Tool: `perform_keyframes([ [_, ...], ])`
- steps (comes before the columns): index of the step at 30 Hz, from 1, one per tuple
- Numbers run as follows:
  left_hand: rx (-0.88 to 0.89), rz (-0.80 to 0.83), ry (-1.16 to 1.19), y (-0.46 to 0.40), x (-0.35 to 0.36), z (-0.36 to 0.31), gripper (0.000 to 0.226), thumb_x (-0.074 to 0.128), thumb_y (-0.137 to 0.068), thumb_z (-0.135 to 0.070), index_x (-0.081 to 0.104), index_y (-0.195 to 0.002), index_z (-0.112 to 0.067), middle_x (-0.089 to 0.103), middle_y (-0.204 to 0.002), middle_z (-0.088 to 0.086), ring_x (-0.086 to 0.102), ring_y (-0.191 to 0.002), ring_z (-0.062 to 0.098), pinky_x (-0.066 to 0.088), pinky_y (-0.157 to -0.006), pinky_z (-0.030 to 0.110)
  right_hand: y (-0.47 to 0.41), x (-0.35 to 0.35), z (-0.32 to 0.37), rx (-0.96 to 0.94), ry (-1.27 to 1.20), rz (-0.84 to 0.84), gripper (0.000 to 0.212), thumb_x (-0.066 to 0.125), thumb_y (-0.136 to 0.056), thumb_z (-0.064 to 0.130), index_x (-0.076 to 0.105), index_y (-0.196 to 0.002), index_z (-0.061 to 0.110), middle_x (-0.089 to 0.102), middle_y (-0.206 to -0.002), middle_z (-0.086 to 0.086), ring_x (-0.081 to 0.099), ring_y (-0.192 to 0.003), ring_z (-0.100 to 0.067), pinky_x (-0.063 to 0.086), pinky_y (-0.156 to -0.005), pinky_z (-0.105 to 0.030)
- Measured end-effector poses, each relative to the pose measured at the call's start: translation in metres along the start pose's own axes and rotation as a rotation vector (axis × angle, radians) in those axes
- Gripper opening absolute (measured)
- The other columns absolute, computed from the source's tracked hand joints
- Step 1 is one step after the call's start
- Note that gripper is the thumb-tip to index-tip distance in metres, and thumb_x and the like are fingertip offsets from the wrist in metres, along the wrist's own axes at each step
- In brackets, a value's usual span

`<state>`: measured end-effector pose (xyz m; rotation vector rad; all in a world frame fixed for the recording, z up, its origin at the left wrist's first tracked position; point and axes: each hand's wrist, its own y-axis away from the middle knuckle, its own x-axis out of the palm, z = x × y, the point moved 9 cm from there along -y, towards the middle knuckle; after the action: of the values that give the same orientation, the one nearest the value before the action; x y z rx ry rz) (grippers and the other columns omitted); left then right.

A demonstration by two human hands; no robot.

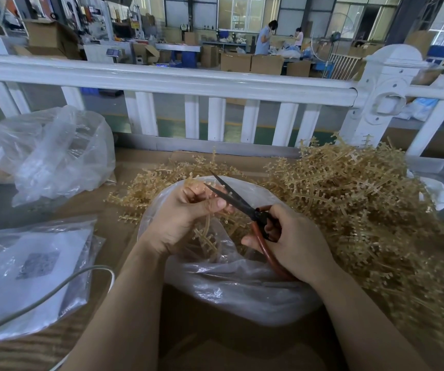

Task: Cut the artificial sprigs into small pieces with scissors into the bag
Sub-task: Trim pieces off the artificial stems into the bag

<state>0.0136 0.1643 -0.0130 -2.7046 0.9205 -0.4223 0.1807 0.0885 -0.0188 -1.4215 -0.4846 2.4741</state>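
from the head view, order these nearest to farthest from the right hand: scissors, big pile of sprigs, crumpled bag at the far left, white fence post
From the right hand:
1. scissors, held in that hand itself.
2. pile of sprigs, just beside it on the right.
3. white fence post, up behind the pile.
4. crumpled bag, across the table at the far left.

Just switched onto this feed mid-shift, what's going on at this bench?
A person is snipping artificial sprigs over an open clear bag. The left hand grips a tan sprig above the bag's mouth, while the right hand holds red-handled scissors, blades parted at the sprig's top. A big pile of uncut sprigs lies to the right; other plastic bags sit on the left.
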Motion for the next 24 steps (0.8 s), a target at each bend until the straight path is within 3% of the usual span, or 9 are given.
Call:
perform_keyframes([
  [3,-0.009,0.008,-0.011,0.001,0.0017,-0.0003,0.011,0.076,-0.079,-0.012,0.077,-0.089,-0.012,0.075,-0.091,0.012,0.072,-0.089,0.024,0.055,-0.083,0.03,0.0,0.0006,0.0014,-0.007,0.008,0.002,0.074,0.039,-0.06,0.101,0.052,-0.101,0.042,0.06,-0.079,0.022,0.057,-0.075,0.006,0.048,-0.063,-0.021],
  [9,-0.043,-0.005,-0.077,0.0016,-0.0014,0.0042,0.016,0.081,-0.073,-0.017,0.078,-0.088,-0.014,0.076,-0.092,0.013,0.072,-0.09,0.027,0.055,-0.09,0.04,-0.0006,0.0025,0.0024,-0.009,0.03,0.006,0.083,0.032,-0.06,0.104,0.056,-0.105,0.038,0.061,-0.079,0.023,0.059,-0.074,0.005,0.054,-0.065,-0.028],
  [15,-0.031,0.006,-0.061,0.0019,0.0024,0.0014,0.014,0.08,-0.073,-0.014,0.078,-0.088,-0.015,0.076,-0.09,0.01,0.071,-0.088,0.022,0.057,-0.085,0.032,0.0003,0.001,0.0019,0.003,0.029,0.006,0.087,0.033,-0.059,0.104,0.06,-0.107,0.035,0.061,-0.081,0.023,0.061,-0.075,0.001,0.056,-0.067,-0.031],
  [20,-0.043,-0.001,-0.065,0.0025,0.0018,0.0016,0.013,0.08,-0.072,-0.017,0.078,-0.084,-0.014,0.076,-0.089,0.012,0.071,-0.088,0.026,0.056,-0.088,0.038,0.0008,-0.0003,0.0027,-0.007,0.011,-0.005,0.079,0.037,-0.06,0.102,0.058,-0.103,0.038,0.06,-0.079,0.023,0.06,-0.075,0.002,0.055,-0.067,-0.03],
  [24,-0.046,-0.019,-0.066,0.0034,0.0011,0.0011,0.007,0.08,-0.072,-0.022,0.078,-0.079,-0.019,0.076,-0.087,0.009,0.07,-0.087,0.026,0.054,-0.084,0.038,0.0013,-0.0025,0.0019,-0.003,-0.021,-0.029,0.061,0.038,-0.059,0.103,0.044,-0.087,0.05,0.056,-0.076,0.024,0.057,-0.074,0.002,0.048,-0.063,-0.028],
])
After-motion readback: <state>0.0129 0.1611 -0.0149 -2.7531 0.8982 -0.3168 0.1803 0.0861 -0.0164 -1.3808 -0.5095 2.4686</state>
